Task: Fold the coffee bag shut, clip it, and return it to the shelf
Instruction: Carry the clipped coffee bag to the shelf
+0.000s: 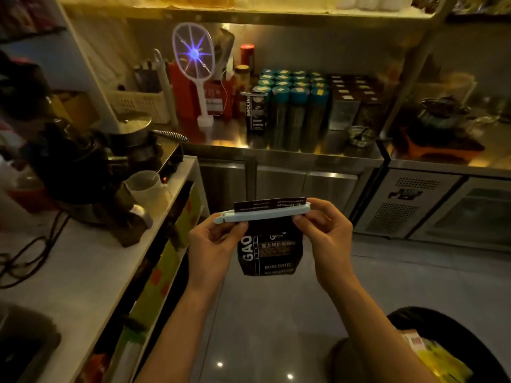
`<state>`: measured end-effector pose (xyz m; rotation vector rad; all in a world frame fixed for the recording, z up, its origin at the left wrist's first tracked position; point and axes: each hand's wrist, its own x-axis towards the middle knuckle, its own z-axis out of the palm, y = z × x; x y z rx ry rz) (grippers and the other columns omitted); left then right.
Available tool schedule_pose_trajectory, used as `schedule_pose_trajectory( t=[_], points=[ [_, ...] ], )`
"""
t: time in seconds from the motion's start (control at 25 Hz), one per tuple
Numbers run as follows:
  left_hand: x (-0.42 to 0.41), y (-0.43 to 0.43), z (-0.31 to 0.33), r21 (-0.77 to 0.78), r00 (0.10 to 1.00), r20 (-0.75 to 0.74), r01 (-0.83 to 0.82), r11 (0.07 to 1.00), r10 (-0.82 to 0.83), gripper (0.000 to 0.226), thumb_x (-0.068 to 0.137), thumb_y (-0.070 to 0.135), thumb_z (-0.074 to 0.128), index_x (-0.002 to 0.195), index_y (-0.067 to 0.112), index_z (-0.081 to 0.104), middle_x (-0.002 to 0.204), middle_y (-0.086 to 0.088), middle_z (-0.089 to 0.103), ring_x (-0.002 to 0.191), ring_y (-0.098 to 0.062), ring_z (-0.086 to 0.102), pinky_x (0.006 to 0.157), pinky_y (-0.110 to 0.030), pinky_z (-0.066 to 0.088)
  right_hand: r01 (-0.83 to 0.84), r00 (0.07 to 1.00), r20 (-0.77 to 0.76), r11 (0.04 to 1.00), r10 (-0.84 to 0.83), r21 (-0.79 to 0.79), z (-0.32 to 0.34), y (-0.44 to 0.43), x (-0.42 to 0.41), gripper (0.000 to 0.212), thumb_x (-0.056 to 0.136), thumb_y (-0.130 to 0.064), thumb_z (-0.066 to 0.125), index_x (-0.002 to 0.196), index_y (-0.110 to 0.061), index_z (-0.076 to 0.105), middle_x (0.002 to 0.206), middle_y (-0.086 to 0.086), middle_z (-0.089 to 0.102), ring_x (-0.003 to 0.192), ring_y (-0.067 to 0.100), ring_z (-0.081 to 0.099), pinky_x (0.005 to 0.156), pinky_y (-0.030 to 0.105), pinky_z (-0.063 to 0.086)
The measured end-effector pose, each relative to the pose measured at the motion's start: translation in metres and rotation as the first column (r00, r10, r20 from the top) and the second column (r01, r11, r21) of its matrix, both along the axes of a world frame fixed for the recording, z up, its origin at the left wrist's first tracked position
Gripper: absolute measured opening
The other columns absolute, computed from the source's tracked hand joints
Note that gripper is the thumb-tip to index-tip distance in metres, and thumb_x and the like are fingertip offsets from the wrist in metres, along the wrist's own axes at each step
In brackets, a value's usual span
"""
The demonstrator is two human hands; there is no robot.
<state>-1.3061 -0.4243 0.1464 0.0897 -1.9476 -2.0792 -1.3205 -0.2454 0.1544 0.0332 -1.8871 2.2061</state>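
A black coffee bag with white lettering hangs in the air in front of me, its top folded over. A long pale blue clip lies across the fold, with a strip of the bag's top sticking up above it. My left hand pinches the clip's left end and the bag's left edge. My right hand pinches the clip's right end. A steel shelf counter stands ahead, with a second, similar black coffee bag upright on it.
On the steel counter stand several teal-lidded cans, dark tins, a white electric fly swatter and a small bowl. A coffee grinder and a cup sit on the left counter. A black bin is low right.
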Motion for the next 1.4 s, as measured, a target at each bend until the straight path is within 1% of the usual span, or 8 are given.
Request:
schedule_pose_trajectory(
  t=[0.12,0.44,0.64,0.8,0.96,1.12,1.28,1.4],
  points=[
    [-0.08,-0.001,-0.003,0.008,1.0,0.009,0.016,1.0,-0.016,0.022,0.082,0.006,0.07,0.09,0.027,0.072,0.091,0.006,0.079,0.091,-0.013,0.074,0.078,-0.026,0.06,0.014,1.0,0.02,1.0,-0.014,0.008,-0.005,0.0,-0.075,0.024,0.084,0.001,0.067,0.102,-0.015,0.065,0.088,0.001,0.078,0.09,0.017,0.074,0.071,0.024,0.059],
    [-0.328,-0.034,-0.018,0.039,0.996,0.006,0.092,0.995,-0.092,0.018,0.082,0.005,0.07,0.098,0.014,0.073,0.094,-0.001,0.078,0.094,-0.012,0.073,0.077,-0.02,0.057,0.102,0.993,0.056,0.995,-0.102,0.004,-0.021,-0.035,-0.309,0.027,0.083,0.001,0.068,0.108,-0.006,0.063,0.093,0.006,0.078,0.092,0.017,0.074,0.072,0.022,0.058],
    [-0.476,-0.05,-0.027,-0.026,0.995,0.043,0.093,0.995,-0.092,0.02,0.083,0.007,0.07,0.101,0.016,0.07,0.099,0.002,0.074,0.097,-0.006,0.07,0.087,-0.024,0.057,0.108,0.991,0.082,0.994,-0.109,0.013,-0.026,-0.052,-0.448,0.023,0.083,0.001,0.067,0.104,-0.008,0.065,0.094,0.003,0.077,0.094,0.015,0.073,0.077,0.026,0.059],
    [-0.577,-0.046,-0.05,0.021,0.993,0.092,0.079,0.997,-0.081,0.021,0.084,0.006,0.068,0.103,0.014,0.069,0.1,-0.001,0.075,0.099,-0.012,0.071,0.087,-0.031,0.056,0.091,0.989,0.113,0.996,-0.091,0.008,-0.051,-0.051,-0.555,0.02,0.085,0.001,0.067,0.102,-0.008,0.066,0.093,0.003,0.077,0.093,0.016,0.073,0.074,0.024,0.058],
    [-0.681,-0.041,-0.084,0.021,0.989,0.133,0.06,0.998,-0.063,0.021,0.085,0.001,0.067,0.099,0.018,0.069,0.097,0.0,0.075,0.098,-0.014,0.072,0.087,-0.028,0.058,0.047,0.98,0.194,0.999,-0.045,-0.005,-0.087,-0.043,-0.663,0.02,0.086,-0.001,0.066,0.105,-0.006,0.064,0.095,0.003,0.076,0.091,0.012,0.073,0.073,0.023,0.059],
    [-0.759,-0.044,-0.114,0.009,0.971,0.236,0.026,1.0,-0.027,0.019,0.085,0.001,0.067,0.104,0.007,0.067,0.099,-0.011,0.074,0.099,-0.027,0.071,0.087,-0.04,0.057,-0.019,0.953,0.304,1.0,0.012,0.021,-0.114,-0.041,-0.746,0.021,0.086,-0.002,0.065,0.106,-0.009,0.063,0.103,0.007,0.074,0.098,0.017,0.071,0.082,0.031,0.059],
    [-0.803,-0.05,-0.132,0.003,0.958,0.278,0.074,0.997,-0.071,0.018,0.087,0.003,0.065,0.105,0.004,0.067,0.099,-0.012,0.075,0.099,-0.026,0.071,0.078,-0.03,0.058,-0.039,0.936,0.351,0.996,0.009,0.079,-0.136,-0.044,-0.796,0.022,0.087,-0.001,0.063,0.108,-0.006,0.063,0.108,0.01,0.072,0.102,0.019,0.069,0.088,0.036,0.058],
    [-0.837,-0.054,-0.148,0.005,0.944,0.324,0.058,0.998,-0.057,0.018,0.086,0.0,0.065,0.096,0.014,0.069,0.087,0.0,0.078,0.091,-0.014,0.073,0.072,-0.024,0.058,-0.043,0.905,0.425,0.993,-0.008,0.111,-0.156,-0.051,-0.834,0.022,0.088,-0.001,0.063,0.109,-0.008,0.062,0.108,0.007,0.071,0.104,0.019,0.067,0.085,0.031,0.058]
  ],
)
